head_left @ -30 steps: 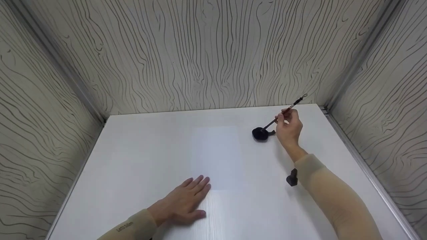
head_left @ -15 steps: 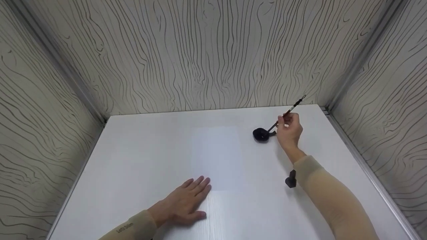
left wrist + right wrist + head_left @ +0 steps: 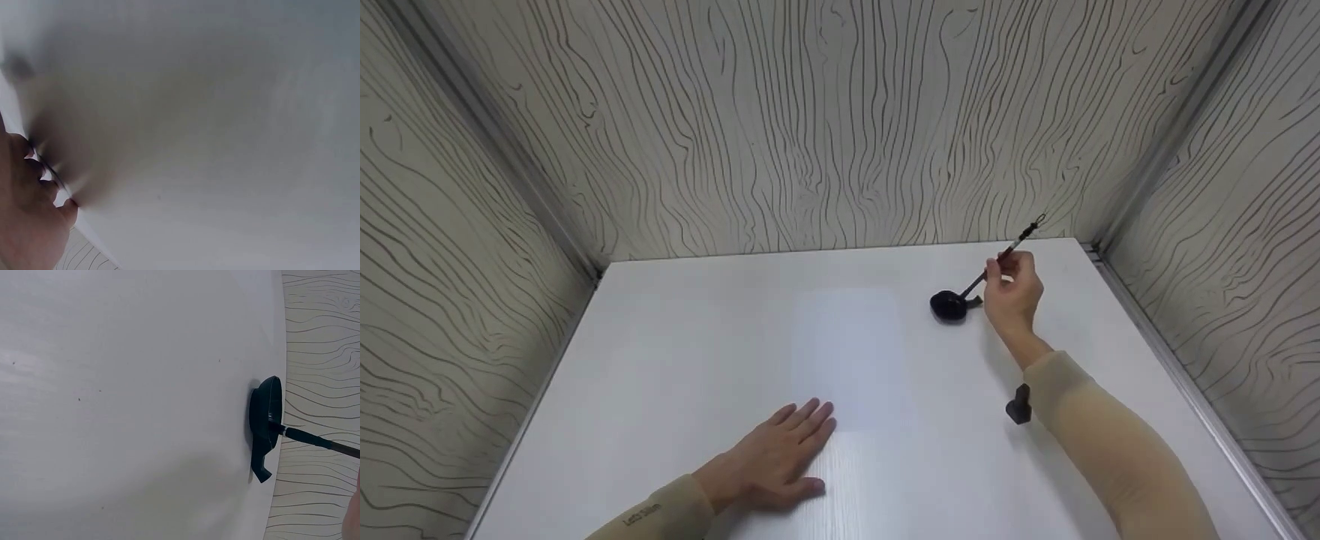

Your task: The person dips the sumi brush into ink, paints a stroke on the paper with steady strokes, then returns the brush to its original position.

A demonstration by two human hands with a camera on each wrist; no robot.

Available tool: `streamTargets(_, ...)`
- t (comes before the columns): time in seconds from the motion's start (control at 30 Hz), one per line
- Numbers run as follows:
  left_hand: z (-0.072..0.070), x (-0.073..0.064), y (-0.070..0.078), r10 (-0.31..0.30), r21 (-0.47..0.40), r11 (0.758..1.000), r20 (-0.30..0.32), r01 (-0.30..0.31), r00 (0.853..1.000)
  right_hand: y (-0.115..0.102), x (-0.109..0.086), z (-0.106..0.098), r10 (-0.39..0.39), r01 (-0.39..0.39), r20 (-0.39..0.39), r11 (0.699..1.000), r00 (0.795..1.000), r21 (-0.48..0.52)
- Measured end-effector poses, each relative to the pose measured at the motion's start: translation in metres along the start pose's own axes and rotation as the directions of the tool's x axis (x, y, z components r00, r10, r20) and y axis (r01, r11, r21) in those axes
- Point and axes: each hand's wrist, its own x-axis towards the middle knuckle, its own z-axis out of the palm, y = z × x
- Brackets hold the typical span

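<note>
My right hand (image 3: pixel 1014 296) pinches the handle of a calligraphy brush (image 3: pixel 1020 238) with a cord loop at its top end. The brush slants down to the left, and its tip end is at the right side of a small black ink dish (image 3: pixel 949 307). In the right wrist view the brush's dark ferrule (image 3: pixel 306 437) reaches into the dish (image 3: pixel 265 413), which has a short bent handle. My left hand (image 3: pixel 780 456) lies flat with fingers extended, fingertips at the lower left edge of a pale sheet of paper (image 3: pixel 849 360).
Everything lies on a white table (image 3: pixel 682 337). A wood-grain patterned wall (image 3: pixel 810 127) rises behind its far edge, with similar panels and metal rails at both sides. A small black device (image 3: pixel 1019 405) is at the right sleeve.
The brush tip has shifted from the dish's middle toward its right side, and my right hand came slightly nearer, then held about there. My left hand stays in place.
</note>
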Motion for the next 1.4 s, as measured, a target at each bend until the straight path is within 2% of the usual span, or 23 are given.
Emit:
streamTargets(0.17, 0.000, 0.000, 0.000, 0.012, 0.045, 0.999, -0.006, -0.011, 1.000, -0.003, -0.003, 0.004, -0.007, 0.007, 0.015, 1.000, 1.000, 0.004)
streamTargets(0.33, 0.000, 0.001, 0.000, 0.002, 0.013, 1.000, 0.001, -0.002, 1.000, 0.001, -0.006, 0.009, -0.005, 0.005, 0.039, 1.000, 0.999, 0.012)
streamTargets(0.47, 0.000, 0.000, 0.001, 0.001, -0.016, 1.000, 0.004, -0.001, 1.000, 0.003, -0.009, 0.008, -0.002, 0.004, 0.057, 1.000, 0.998, -0.030)
streamTargets(0.6, 0.001, 0.000, 0.000, 0.007, -0.010, 1.000, -0.002, -0.007, 1.000, 0.004, -0.011, 0.006, -0.002, 0.007, 0.076, 0.997, 0.997, -0.075)
streamTargets(0.8, 0.000, 0.000, 0.001, 0.001, -0.013, 1.000, 0.008, -0.001, 1.000, 0.000, -0.012, 0.003, -0.002, 0.013, 0.123, 0.996, 0.992, -0.090)
streamTargets(1.0, 0.000, -0.001, 0.000, -0.004, -0.020, 1.000, 0.013, 0.004, 1.000, -0.005, -0.011, 0.002, -0.094, 0.101, 0.131, 0.994, 0.987, -0.042)
streamTargets(1.23, 0.001, -0.001, 0.000, 0.004, 0.005, 1.000, 0.003, -0.004, 1.000, -0.002, -0.017, 0.002, -0.205, 0.207, 0.203, 0.978, 0.957, 0.011)
streamTargets(1.4, 0.001, 0.000, 0.000, -0.001, -0.030, 1.000, 0.011, 0.002, 1.000, 0.001, -0.023, 0.000, -0.229, 0.233, 0.257, 0.972, 0.939, 0.014)
